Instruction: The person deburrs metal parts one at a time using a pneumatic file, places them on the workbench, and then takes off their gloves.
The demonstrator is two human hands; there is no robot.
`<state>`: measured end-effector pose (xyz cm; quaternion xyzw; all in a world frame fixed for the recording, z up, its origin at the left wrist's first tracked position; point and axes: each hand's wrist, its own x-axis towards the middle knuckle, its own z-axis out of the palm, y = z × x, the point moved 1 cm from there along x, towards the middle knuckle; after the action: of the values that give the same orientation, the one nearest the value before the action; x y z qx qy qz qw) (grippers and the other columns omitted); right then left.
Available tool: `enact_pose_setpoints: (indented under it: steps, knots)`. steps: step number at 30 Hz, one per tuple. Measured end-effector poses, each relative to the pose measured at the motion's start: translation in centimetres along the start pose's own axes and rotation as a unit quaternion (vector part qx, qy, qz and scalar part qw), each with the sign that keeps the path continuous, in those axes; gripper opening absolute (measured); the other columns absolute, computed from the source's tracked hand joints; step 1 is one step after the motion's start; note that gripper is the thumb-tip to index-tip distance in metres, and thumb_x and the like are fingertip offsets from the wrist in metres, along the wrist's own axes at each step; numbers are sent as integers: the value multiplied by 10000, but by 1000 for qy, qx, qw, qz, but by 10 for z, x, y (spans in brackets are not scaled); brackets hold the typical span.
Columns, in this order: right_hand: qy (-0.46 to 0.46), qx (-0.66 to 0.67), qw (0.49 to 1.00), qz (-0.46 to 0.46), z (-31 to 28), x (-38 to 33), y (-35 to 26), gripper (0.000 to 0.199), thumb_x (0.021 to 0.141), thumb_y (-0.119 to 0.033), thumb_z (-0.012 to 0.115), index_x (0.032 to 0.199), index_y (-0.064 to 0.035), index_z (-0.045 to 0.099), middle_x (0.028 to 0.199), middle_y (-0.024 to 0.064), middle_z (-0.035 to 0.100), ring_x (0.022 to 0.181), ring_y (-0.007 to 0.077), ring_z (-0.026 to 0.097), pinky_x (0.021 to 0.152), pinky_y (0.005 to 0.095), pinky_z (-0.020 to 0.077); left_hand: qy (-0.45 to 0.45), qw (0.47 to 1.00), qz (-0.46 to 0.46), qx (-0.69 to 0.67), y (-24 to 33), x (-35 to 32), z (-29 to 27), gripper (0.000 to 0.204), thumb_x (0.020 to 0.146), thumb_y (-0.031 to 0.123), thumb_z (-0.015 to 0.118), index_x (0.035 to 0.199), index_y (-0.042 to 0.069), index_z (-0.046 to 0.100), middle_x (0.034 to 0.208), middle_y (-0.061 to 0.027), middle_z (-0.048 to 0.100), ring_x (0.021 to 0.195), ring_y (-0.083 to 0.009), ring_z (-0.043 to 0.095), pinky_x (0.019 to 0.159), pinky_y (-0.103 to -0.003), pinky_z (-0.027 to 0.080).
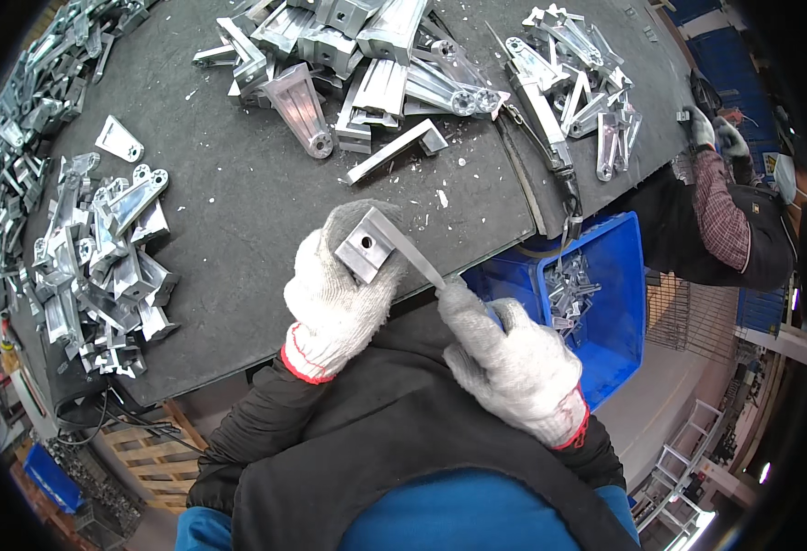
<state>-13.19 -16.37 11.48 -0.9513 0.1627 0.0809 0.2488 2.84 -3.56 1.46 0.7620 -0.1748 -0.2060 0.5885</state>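
Note:
A silvery metal bracket (pixel 365 244) is in my hands, above the near edge of the bench. It has a square block with a round hole at one end and a narrow arm slanting down to the right. My left hand (pixel 344 285), in a whitish knit glove with a red cuff, is closed around the block end. At the tip of the arm, my gloved right hand (pixel 523 367) has its fingers curled on the end. Its grip there is partly hidden by the glove. Just beyond my hands, a similar bracket (pixel 399 151) lies on the bench.
Piles of metal brackets cover the dark bench (pixel 229 220) at the left (pixel 100 266), far middle (pixel 357 55) and far right. A long corded tool (pixel 541 115) lies right of the middle pile. Below the edge stands a blue bin (pixel 619 303) holding metal parts. Another gloved person (pixel 729 211) works at right.

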Motion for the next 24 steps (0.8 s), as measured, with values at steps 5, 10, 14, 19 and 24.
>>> enact_pose_setpoints:
  steps: [5, 10, 14, 19, 24]
  knots:
    - [4, -156, 988, 6, 0, 3, -9, 483, 931, -260, 740, 1402, -344, 669, 998, 137, 651, 759, 343, 709, 602, 459, 584, -20, 999, 1, 49, 4, 3, -1, 370, 893, 32, 824, 1232, 68, 680, 1092, -7, 712, 980, -86, 668, 844, -272, 571]
    - [2, -168, 986, 16, -1, 3, -8, 376, 949, -288, 734, 1323, -318, 723, 981, 149, 641, 750, 374, 701, 586, 491, 566, -27, 999, -15, 31, 4, 7, 1, 453, 832, 153, 868, 1252, 136, 700, 1051, -52, 720, 943, -193, 722, 835, -329, 591]
    - [23, -101, 994, 36, -3, 9, -4, 444, 903, -257, 783, 1339, -291, 707, 969, 139, 647, 743, 378, 708, 595, 481, 573, 23, 999, -33, 21, 3, 2, 0, 408, 896, 45, 832, 1266, 45, 659, 1112, -30, 712, 982, -104, 673, 842, -283, 571]
    - [-53, -10, 997, 59, -10, 2, -1, 526, 844, -231, 826, 1347, -170, 683, 1007, 87, 682, 748, 314, 734, 646, 453, 603, -5, 992, 46, -114, 3, -4, -13, 409, 866, 59, 861, 1235, 28, 687, 1128, -54, 742, 976, -119, 703, 851, -296, 582]
    - [-188, 119, 975, 26, -1, -9, 1, 667, 842, -199, 819, 1467, -184, 586, 1054, 81, 736, 861, 309, 765, 738, 415, 629, 18, 994, 17, -109, -2, -7, -12, 451, 831, 26, 894, 1236, 19, 696, 1112, -66, 752, 1005, -122, 707, 885, -300, 588]
